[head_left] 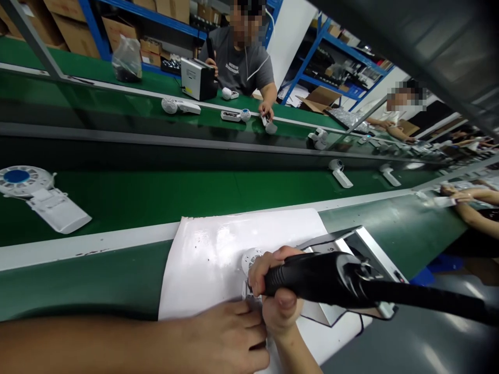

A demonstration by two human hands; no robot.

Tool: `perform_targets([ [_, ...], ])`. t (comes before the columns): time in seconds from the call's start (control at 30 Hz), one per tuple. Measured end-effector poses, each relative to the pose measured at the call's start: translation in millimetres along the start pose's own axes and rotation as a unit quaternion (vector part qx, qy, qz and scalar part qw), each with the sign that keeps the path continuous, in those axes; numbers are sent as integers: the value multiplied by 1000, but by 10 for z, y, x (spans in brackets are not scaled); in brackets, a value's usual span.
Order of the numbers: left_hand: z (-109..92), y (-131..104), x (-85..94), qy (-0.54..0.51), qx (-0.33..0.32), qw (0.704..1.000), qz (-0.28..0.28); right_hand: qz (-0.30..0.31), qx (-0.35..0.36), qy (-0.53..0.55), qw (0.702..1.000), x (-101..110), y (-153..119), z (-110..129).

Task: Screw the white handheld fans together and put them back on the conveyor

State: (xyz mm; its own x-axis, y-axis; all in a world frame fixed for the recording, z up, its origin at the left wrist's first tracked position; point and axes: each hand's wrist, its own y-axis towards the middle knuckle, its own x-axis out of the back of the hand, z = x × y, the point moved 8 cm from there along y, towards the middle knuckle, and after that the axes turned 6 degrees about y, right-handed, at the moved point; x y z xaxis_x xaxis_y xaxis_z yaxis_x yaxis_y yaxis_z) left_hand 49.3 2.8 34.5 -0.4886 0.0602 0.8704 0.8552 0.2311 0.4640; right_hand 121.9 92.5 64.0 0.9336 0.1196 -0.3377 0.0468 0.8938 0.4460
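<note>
My right hand [278,291] is wrapped round a black electric screwdriver [312,275], whose thick cable end points to the right. Its tip is hidden behind my fingers. Below it lies a small white handheld fan [250,258], with its round head partly in sight and its handle mostly covered. My left hand [230,337] reaches in from the left, fingers curled over the lower part of this fan. Under both hands is a white sheet [206,259] on the green bench. Just right of the screwdriver stands a silver metal box or frame [374,249].
A green conveyor [202,189] runs behind the sheet. On it lies a white fan with a blue centre [58,208] at left, with more fans at right. Across the line a co-worker [245,62] handles a fan part. Another person's arms [475,200] are at right.
</note>
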Motion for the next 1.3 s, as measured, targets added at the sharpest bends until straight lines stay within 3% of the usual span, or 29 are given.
perform_targets([
  [0.13, -9, 3, -2, 3, -4, 1000, -5, -9, 1, -19, 1000, -27, -2, -19],
  [0.2, -5, 0, -23, 9, -2, 1000, 2, -16, 8, -22, 1000, -26, 20, 90],
  [0.33, -12, 5, -20, 2, -15, 1000, 10, -104, 127, -97, 982, 218, 69, 767],
  [0.43, -10, 14, -2, -19, -22, 999, 27, -226, 216, -244, 918, 530, 63, 1283],
  [0.5, 3, 19, 24, -27, -18, 999, 28, -239, 216, -288, 902, 656, 119, 1383],
  [0.7, 1, 25, 51, -33, -16, 999, 26, -201, 186, -289, 918, 724, 155, 1302],
  [0.8, -4, 31, 31, -32, -18, 999, 28, -148, 130, -185, 963, 571, 96, 1165],
  [0.9, -2, 40, 6, -34, -18, 999, 25, -123, 92, -85, 984, 345, 27, 972],
  [1.03, 2, 41, -12, -34, -18, 999, 18, -130, 100, -61, 985, 162, 4, 767],
  [1.3, -4, 19, -31, -21, -15, 1000, 13, -113, 75, -65, 989, 271, 57, 547],
])
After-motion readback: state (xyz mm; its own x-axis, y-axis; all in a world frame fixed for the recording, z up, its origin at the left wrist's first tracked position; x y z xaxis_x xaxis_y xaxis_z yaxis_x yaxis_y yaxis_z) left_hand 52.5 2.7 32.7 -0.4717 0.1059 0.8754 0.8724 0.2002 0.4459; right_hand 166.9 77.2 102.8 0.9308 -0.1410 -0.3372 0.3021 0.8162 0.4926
